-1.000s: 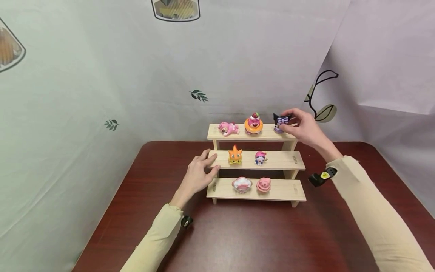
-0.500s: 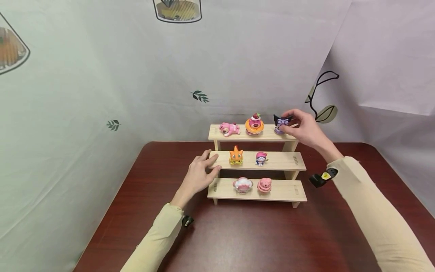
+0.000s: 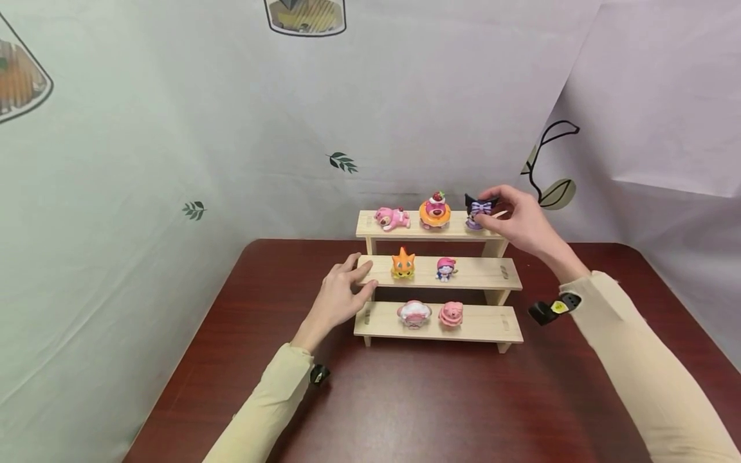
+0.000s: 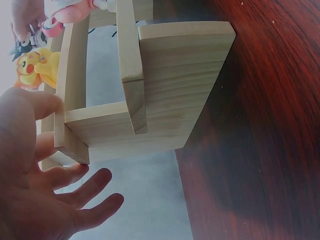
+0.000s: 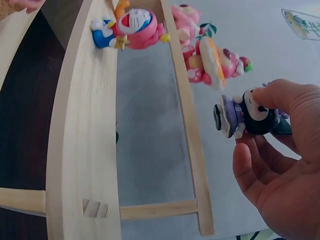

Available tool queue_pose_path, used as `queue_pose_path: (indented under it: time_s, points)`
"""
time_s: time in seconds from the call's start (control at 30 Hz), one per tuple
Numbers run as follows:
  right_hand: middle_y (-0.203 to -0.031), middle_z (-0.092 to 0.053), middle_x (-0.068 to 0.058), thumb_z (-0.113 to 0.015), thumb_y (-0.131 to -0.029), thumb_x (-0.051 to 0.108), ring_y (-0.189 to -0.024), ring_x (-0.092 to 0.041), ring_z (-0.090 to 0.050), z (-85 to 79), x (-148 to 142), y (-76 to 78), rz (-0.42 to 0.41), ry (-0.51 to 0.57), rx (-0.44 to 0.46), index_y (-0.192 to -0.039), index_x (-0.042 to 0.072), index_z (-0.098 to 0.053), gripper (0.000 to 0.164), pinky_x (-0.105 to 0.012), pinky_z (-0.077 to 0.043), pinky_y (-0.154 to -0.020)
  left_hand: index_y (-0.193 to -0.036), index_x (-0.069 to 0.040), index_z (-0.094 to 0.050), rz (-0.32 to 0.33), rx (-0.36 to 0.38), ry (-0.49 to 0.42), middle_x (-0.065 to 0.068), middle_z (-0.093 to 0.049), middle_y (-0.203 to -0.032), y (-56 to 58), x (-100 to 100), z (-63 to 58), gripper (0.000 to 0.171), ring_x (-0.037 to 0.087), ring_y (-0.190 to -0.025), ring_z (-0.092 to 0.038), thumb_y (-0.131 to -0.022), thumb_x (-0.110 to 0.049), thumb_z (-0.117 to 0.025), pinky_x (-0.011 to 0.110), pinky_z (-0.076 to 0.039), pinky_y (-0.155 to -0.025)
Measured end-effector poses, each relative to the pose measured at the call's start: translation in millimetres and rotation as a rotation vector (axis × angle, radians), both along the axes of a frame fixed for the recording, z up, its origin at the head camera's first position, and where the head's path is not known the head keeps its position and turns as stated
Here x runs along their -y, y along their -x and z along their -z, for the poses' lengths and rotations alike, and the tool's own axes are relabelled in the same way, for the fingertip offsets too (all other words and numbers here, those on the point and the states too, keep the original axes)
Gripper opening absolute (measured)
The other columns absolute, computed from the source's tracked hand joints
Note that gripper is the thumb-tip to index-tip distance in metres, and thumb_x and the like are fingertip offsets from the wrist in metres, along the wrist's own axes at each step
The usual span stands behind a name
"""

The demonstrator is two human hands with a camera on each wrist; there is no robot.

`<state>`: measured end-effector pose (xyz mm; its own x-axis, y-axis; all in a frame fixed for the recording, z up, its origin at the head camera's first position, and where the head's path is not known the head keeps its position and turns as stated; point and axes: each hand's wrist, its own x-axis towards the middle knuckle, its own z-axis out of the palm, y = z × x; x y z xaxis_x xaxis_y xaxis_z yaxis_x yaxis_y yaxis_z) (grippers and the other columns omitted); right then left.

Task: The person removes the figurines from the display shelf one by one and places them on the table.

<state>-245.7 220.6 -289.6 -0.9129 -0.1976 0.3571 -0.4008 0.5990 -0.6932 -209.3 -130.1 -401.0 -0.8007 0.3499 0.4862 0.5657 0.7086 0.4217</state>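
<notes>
My right hand (image 3: pixel 515 215) pinches a small black-and-purple figurine (image 5: pixel 255 112) with a bow, between thumb and fingers, at the right end of the top tier. The figurine's base points toward the plank in the right wrist view. My left hand (image 3: pixel 338 292) grips the left end of the middle tier of a three-step wooden display stand (image 3: pixel 480 273), thumb on its front edge and a finger over the top. Its other fingers (image 4: pixel 100 212) spread loosely past the plank's end. Beside the right hand's figurine stands a bear figurine (image 3: pixel 435 212) in an orange ring.
A pink lying bear (image 3: pixel 392 218) shares the top tier. On the middle tier stand an orange spiky figurine (image 3: pixel 403 263) and a pink-capped one (image 3: pixel 445 269). Two pink figurines, one white-topped (image 3: pixel 413 315) and one round (image 3: pixel 451 314), occupy the bottom tier. The stand rests on a dark red table (image 3: pixel 428 405).
</notes>
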Motion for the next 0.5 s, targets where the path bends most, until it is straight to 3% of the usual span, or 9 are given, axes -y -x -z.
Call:
queue_pose_path:
  time_s: [0.5]
  points:
    - [-0.102, -0.066, -0.013, -0.077, -0.086, 0.003, -0.083, -0.012, -0.060, -2.2, 12.5, -30.3, -0.071, 0.054, -0.094, -0.117, -0.001, -0.064, 0.034, -0.017, -0.048, -0.068, -0.128, -0.002, -0.069, -0.008, -0.007, 0.012, 0.026, -0.055, -0.137, 1.1, -0.2, 0.3, 0.045, 0.048, -0.110, -0.059, -0.092, -0.028, -0.070, 0.060, -0.046, -0.090]
